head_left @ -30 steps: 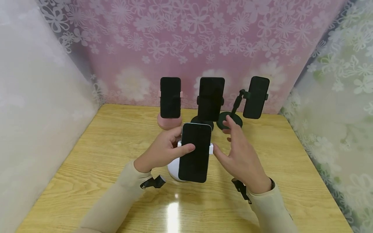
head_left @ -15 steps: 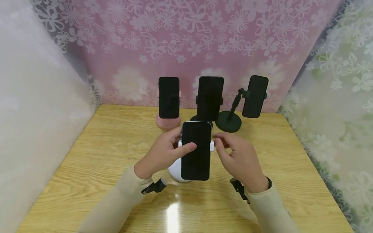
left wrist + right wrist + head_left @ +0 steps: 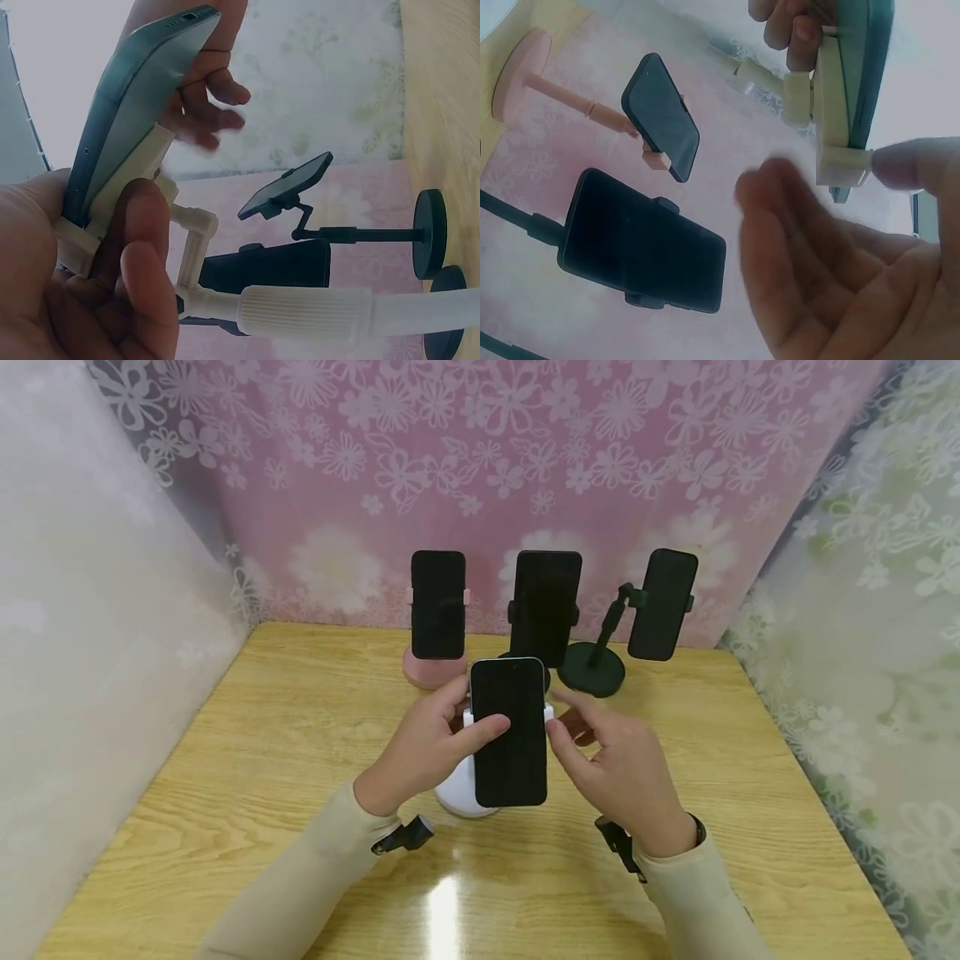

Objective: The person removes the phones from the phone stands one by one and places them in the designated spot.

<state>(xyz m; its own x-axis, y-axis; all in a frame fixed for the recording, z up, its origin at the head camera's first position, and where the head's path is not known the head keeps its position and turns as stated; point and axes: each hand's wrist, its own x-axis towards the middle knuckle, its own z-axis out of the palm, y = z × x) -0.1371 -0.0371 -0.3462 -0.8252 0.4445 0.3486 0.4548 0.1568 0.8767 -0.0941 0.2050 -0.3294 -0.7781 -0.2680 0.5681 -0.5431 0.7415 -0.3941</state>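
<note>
The left hand (image 3: pixel 423 747) gripped the phone (image 3: pixel 513 768) in the white stand (image 3: pixel 456 792), thumb across its screen; the right hand (image 3: pixel 618 764) held nothing, thumb on the clamp (image 3: pixel 840 163); its fingers, spread a second earlier, had bent.

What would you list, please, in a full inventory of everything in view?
White stand: one, white, front centre.
Front phone: one, dark, in white stand.
Pink stand: one, pink, rear left.
Black stand: one, black, rear middle.
Green stand: one, dark green, rear right.
Rear phones: three, dark, one per rear stand.
Table: one, yellowish wood, beneath stands.
Backdrop: one, pink with pale flowers, behind.
Side panels: two, pale, flanking.
Wrist cameras: two, black, one per wrist.
Sleeves: two, beige, lower foreground.
Left grip: one, thumb across front phone.
Right grip: one, beside front phone's right edge.
</note>
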